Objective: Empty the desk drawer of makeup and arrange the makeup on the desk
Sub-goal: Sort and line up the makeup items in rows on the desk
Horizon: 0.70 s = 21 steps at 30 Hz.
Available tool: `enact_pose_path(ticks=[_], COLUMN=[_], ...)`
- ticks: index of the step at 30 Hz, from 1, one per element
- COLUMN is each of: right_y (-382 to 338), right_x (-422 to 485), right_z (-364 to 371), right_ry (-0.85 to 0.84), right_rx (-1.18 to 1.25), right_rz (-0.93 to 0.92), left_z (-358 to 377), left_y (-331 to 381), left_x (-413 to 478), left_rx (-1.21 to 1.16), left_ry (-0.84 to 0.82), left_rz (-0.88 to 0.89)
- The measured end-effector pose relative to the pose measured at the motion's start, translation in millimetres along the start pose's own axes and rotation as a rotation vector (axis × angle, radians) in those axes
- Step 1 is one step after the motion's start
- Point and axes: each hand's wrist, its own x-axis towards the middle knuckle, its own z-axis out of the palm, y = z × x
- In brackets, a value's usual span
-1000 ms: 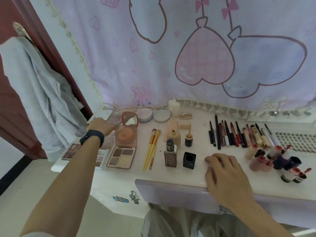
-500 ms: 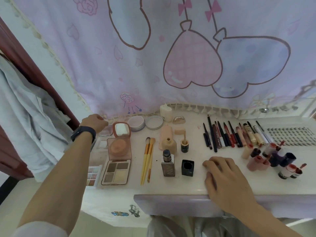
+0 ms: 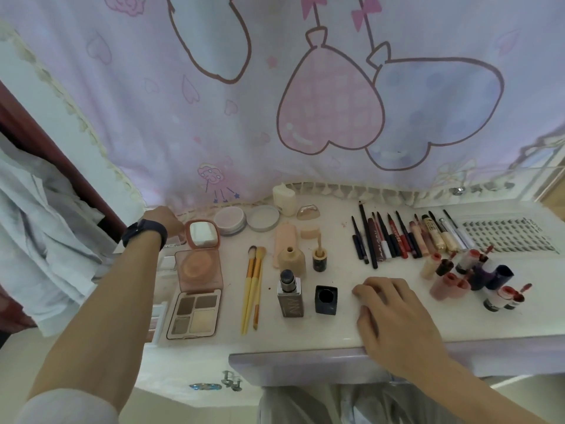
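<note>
Makeup, laid out across the tabletop:

Compact, near the left edge, open; peach powder in its pan; mirrored lid raised at the back.
Palette, just in front of the compact, open; four brown and cream pans.
More palettes along the left edge, partly hidden by the left forearm.
Two round jars side by side at the back edge; a white bottle behind them against the curtain.
Two yellow-handled brushes, lying parallel, bristles to the back.
Beige bottle, upright, uncapped.
Foundation bottle, upright, uncapped; its black cap just beside it, hollow side up, nothing inside.
Small pot with an applicator standing in it.
Row of pencils, toward the back, right of centre.
Lash tray, back right corner; filled in rows.
Lip tints, clustered in front of the tray, several uncapped, some lying down.

Left hand: arm stretched to the back left corner, just beside the lid; knuckles toward the camera, fingers hidden, so whether it grips anything cannot be told; dark watch on the wrist.
Right hand: palm down on the tabletop at the front edge, between cap and lip tints; fingers relaxed, holding nothing.
</note>
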Motion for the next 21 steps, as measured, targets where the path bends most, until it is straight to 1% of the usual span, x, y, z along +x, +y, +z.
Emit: enact_pose_path(ticks=[9,12,16,21], right_y=[2.6,2.8,2.0,1.5], right_x=[-2.4,-2.3,-2.2,-2.3], right_z=[0.8,0.7,0.8,-0.2], right_ry=[0.001,0.006,0.012,0.011], right_rx=[0.009,0.008,0.009,0.012], right_rz=[0.003,0.000,-0.001,0.002], left_z=[1.6,3.3,7.4,7.7], left_y=[2.3,1.2,-3.5,-4.1], left_x=[-0.4,-0.5,-0.1,-1.4], left_rx=[0.017,0.024,-0.054,-0.096], left_ry=[-0.027,-0.027,-0.004,0.015], left_rz=[0.007,0.037,0.084,0.125])
